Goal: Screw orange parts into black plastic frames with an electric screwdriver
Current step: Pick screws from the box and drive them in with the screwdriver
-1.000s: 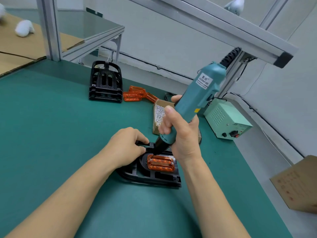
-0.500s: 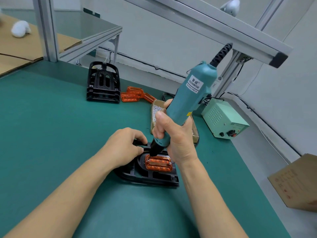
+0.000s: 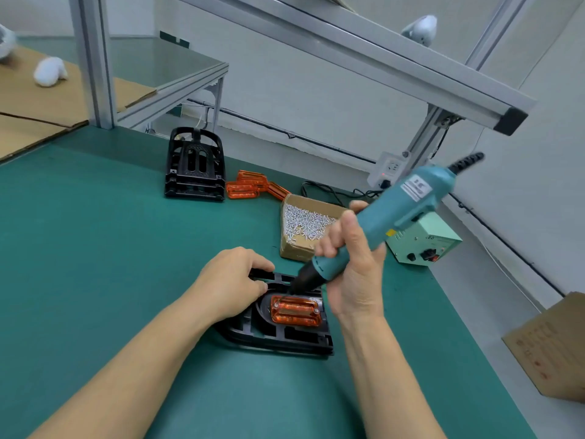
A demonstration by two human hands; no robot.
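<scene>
While your left hand [image 3: 232, 280] curls its fingers over the far left edge of the flat black plastic frame [image 3: 278, 327] lying on the green bench mat [image 3: 95, 248], your right hand [image 3: 351, 267] wraps firmly around the barrel of the teal electric screwdriver [image 3: 389, 217]. You hold the tool tilted, its cabled end pointing toward two o'clock and its black nose angled down toward eight o'clock, the tip just above the far edge of the ribbed, translucent orange part [image 3: 296, 310]. That orange part sits in the arched recess in the middle of the frame, with small screw heads visible at its two far corners. From the frame, an open cardboard box of small silver screws [image 3: 305, 223] lies at about twelve o'clock, near your right hand. Farther out at eleven o'clock stands a stack of black plastic frames [image 3: 194, 167], and just beside it, toward one o'clock, lies a loose pile of orange parts [image 3: 253, 186]. At two o'clock, partly behind the screwdriver, a pale green power supply box [image 3: 424, 245] rests on the mat.
</scene>
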